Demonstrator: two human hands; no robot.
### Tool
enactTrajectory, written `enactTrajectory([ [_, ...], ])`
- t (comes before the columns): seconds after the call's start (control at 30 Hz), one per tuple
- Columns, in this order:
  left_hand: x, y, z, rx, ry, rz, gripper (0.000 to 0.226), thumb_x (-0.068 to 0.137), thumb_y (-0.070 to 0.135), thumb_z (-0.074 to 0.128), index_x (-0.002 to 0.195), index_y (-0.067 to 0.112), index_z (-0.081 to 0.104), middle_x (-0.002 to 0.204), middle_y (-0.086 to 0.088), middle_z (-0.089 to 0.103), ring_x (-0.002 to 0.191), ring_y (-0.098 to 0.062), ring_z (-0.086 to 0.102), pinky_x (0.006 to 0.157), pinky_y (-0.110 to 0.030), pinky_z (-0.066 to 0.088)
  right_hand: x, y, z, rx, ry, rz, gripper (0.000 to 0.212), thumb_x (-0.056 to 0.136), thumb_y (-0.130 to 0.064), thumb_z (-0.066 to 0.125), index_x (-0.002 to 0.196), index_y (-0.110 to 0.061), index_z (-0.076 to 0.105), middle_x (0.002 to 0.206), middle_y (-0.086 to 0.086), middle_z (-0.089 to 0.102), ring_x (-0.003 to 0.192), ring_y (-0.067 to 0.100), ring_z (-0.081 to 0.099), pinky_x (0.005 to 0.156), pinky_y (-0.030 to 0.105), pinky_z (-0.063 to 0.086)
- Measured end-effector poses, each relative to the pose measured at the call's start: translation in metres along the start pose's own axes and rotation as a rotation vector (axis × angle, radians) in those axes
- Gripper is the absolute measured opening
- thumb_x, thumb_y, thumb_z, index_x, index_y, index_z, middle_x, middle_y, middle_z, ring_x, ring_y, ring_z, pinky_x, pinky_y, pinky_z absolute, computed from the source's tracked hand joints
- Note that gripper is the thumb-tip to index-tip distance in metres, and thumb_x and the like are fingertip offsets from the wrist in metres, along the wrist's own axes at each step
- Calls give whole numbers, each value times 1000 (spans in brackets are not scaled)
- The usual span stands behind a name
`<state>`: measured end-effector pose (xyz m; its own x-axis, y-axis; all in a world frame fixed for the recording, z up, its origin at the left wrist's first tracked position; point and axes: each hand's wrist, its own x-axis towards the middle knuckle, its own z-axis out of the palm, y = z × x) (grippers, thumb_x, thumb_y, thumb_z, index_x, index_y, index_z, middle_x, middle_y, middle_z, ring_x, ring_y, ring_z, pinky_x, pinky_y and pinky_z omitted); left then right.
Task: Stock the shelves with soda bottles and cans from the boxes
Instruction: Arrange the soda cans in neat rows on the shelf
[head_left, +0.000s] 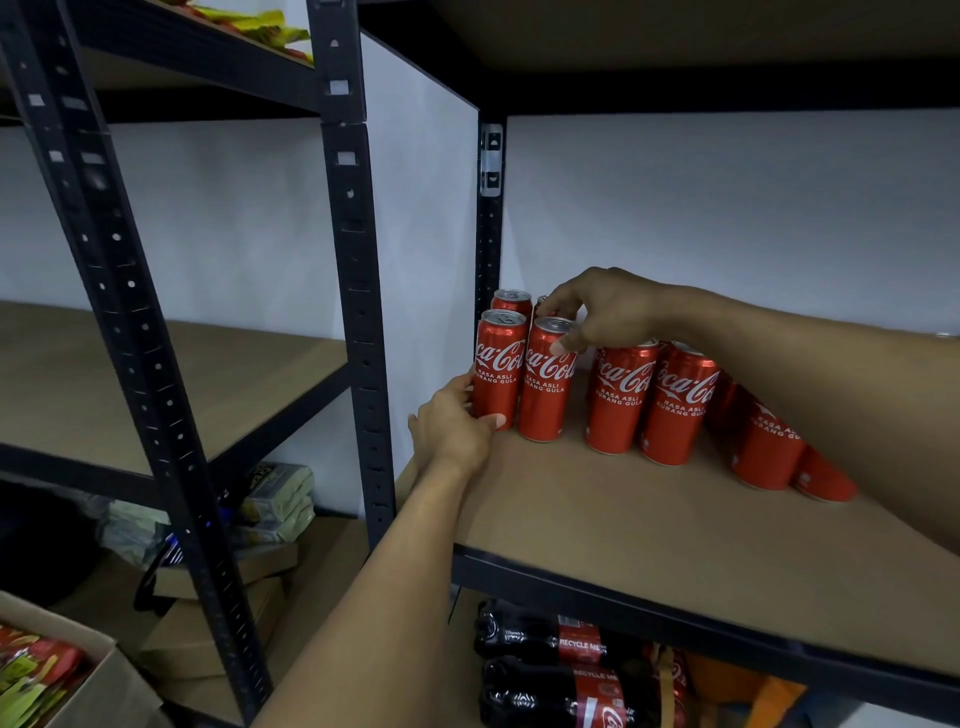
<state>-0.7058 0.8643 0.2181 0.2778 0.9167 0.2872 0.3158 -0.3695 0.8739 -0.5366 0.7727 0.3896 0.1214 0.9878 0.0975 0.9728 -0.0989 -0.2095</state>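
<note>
L hand (453, 427) grips end can (497, 371), R hand (605, 312) pinches 2nd can (545, 387).

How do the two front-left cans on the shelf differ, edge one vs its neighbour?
The left hand holds the edge can low on its side, near the base; the right hand holds the neighbour can at its top rim. The edge can's lid shows fully; the neighbour can's lid is partly covered by fingers. Both stand upright on the shelf with the same red Coca-Cola label facing out.

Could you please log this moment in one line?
left hand: grips left can | right hand: pinches second can | shelf: other cans standing
</note>
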Motion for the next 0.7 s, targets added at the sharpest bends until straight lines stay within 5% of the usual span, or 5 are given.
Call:
enactTrajectory([
  [0.7,-10,9,-5,-33,-3,20,71,77,29,87,141,23,55,128,-1,68,114,-20,66,105,-52,49,2,13,0,44,-17,-60,58,88,-16,77,141,-29,57,143,-6,58,129,19,54,104,41,47],
])
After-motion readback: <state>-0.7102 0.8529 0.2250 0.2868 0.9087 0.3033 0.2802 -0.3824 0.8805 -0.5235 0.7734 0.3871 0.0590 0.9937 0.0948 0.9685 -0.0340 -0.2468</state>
